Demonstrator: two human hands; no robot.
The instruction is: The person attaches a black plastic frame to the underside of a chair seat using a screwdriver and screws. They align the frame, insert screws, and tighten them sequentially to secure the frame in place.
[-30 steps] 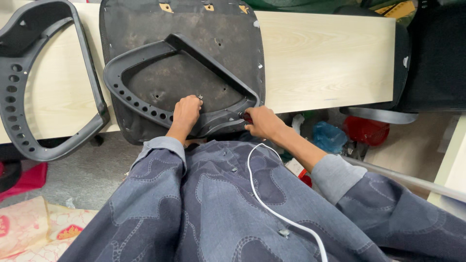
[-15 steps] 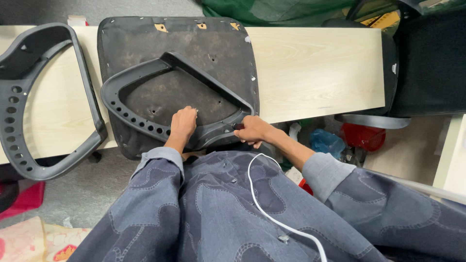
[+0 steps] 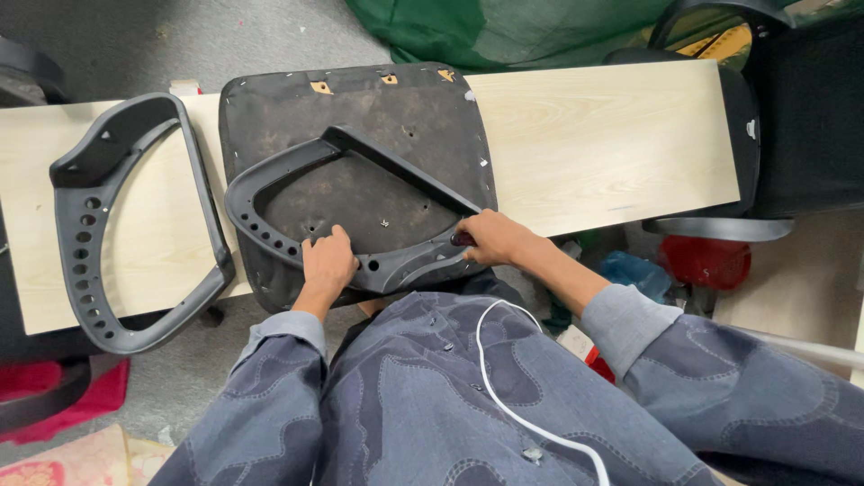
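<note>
Our fingers curl down on the dark armrest frame point(image 3: 337, 193) — the left hand point(image 3: 326, 264) presses its near bar, the right hand point(image 3: 490, 236) grips the bar's right end. The frame lies on the upturned black seat pad point(image 3: 360, 108), which rests on the pale wooden board point(image 3: 603, 135). A second armrest frame point(image 3: 135, 225) lies to the left — apart.

Dark grey armrest frames point(image 3: 360, 225) point(image 3: 126, 225) – one on a black, worn seat base point(image 3: 423, 117), over a pale wood-grain desk point(image 3: 612, 144); blue-grey patterned sleeves point(image 3: 270, 396), green cloth point(image 3: 504, 31), white cable point(image 3: 504, 387).
</note>
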